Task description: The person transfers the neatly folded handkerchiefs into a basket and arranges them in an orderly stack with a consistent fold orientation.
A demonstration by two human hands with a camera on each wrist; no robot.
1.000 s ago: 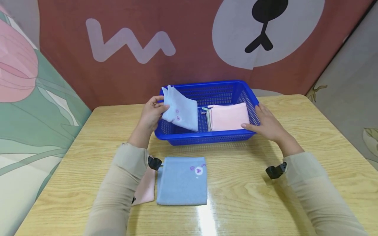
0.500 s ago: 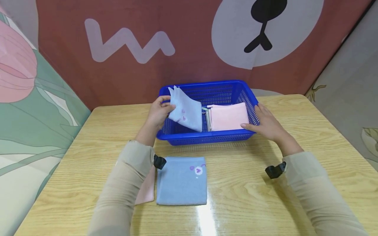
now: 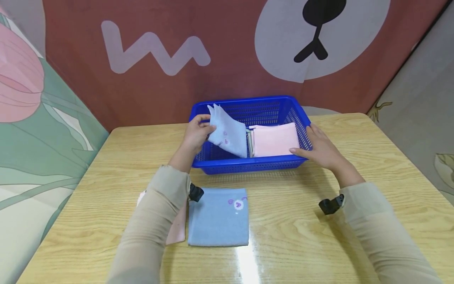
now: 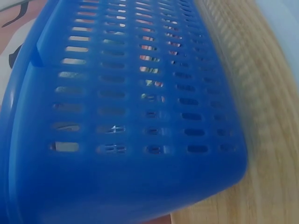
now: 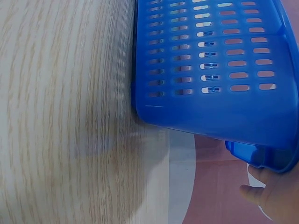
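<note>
My left hand point(image 3: 197, 133) pinches a folded light blue towel point(image 3: 229, 132) with small purple embroidery by its left edge. That towel stands tilted inside the blue plastic basket point(image 3: 244, 161), left of a folded pink towel point(image 3: 276, 140). Thin edges of other folded cloths point(image 3: 250, 142) show between the two. At the basket's right end, my right hand point(image 3: 320, 146) holds the front corner, thumb over the front rim and fingers along the right side. In the left wrist view, the basket's slotted wall point(image 4: 121, 177) fills most of the picture and the left hand is out of sight.
A folded blue towel point(image 3: 218, 221) with a bear embroidery lies on the wooden table point(image 3: 283, 228) before the basket. Beside it a pink cloth point(image 3: 177, 227) is partly covered by the left sleeve. A printed backdrop point(image 3: 159, 90) rises right behind the basket.
My left hand has shifted the light blue towel rightward inside the basket, closer to the pink towel and the cloth edges. The right hand has stayed at the basket's corner.
</note>
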